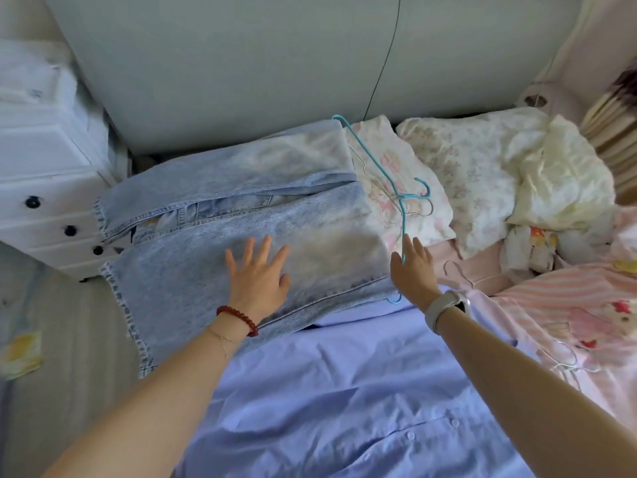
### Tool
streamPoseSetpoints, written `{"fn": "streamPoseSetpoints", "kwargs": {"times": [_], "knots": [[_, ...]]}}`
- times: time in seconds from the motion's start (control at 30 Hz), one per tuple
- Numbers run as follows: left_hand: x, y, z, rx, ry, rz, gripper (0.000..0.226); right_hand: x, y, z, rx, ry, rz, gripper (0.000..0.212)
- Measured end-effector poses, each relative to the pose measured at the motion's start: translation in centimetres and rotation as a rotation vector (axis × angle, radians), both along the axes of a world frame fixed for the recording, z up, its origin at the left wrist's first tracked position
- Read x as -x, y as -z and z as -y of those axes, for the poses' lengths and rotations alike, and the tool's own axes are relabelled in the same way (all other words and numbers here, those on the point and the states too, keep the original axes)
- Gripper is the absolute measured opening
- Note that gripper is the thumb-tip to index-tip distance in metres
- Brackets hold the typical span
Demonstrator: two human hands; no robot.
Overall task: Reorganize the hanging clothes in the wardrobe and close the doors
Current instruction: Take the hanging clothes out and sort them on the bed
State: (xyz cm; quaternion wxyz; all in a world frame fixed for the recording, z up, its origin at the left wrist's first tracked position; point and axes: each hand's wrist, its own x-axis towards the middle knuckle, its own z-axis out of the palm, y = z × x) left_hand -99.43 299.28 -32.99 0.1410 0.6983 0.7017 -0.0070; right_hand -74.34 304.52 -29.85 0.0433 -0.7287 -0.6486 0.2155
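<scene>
Light blue denim jeans (224,236) lie folded across the bed. My left hand (258,274) rests flat on them with its fingers spread. A turquoise wire hanger (375,163) lies along the jeans' right edge. My right hand (413,270) is on the hanger's lower part with its fingers straight, and the wire runs between thumb and forefinger. A lilac button shirt (344,391) is spread out under my forearms. No wardrobe is in view.
Pink striped pyjamas (568,305) with a silver wire hanger (455,270) lie at the right. Floral and cream bedding (482,160) is piled at the back right. A white drawer unit (44,174) stands at the left, and a padded headboard (241,63) is behind the bed.
</scene>
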Motion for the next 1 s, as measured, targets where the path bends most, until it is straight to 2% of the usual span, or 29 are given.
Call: {"fn": "streamPoseSetpoints", "kwargs": {"times": [0.2, 0.3, 0.47, 0.57, 0.73, 0.87, 1.0], "knots": [[-0.2, -8.5, 6.0, -0.259, -0.024, 0.027, 0.046, 1.0, -7.0, 9.3, -0.191, -0.094, -0.072, 0.044], [-0.4, -12.2, 10.7, -0.28, -0.085, 0.044, 0.045, 1.7, -10.5, 14.3, -0.253, -0.074, -0.15, 0.038], [-2.0, -16.9, 23.3, -0.273, -0.157, 0.049, 0.045, 2.8, -15.2, 26.3, -0.336, -0.109, -0.235, 0.033], [-2.9, -16.8, 32.7, -0.316, -0.167, 0.086, 0.043, 2.9, -14.9, 34.3, -0.338, -0.184, -0.249, 0.032], [-3.3, -14.5, 48.7, -0.152, -0.246, 0.146, 0.047, 3.4, -12.2, 47.3, -0.213, -0.396, -0.198, 0.033], [-2.5, -13.6, 60.4, -0.106, -0.376, 0.209, 0.048, 5.4, -10.0, 56.2, -0.08, -0.545, -0.171, 0.034], [-0.4, -13.8, 70.8, -0.075, -0.439, 0.211, 0.042, 9.6, -9.5, 63.3, 0.002, -0.797, -0.062, 0.031]]}}
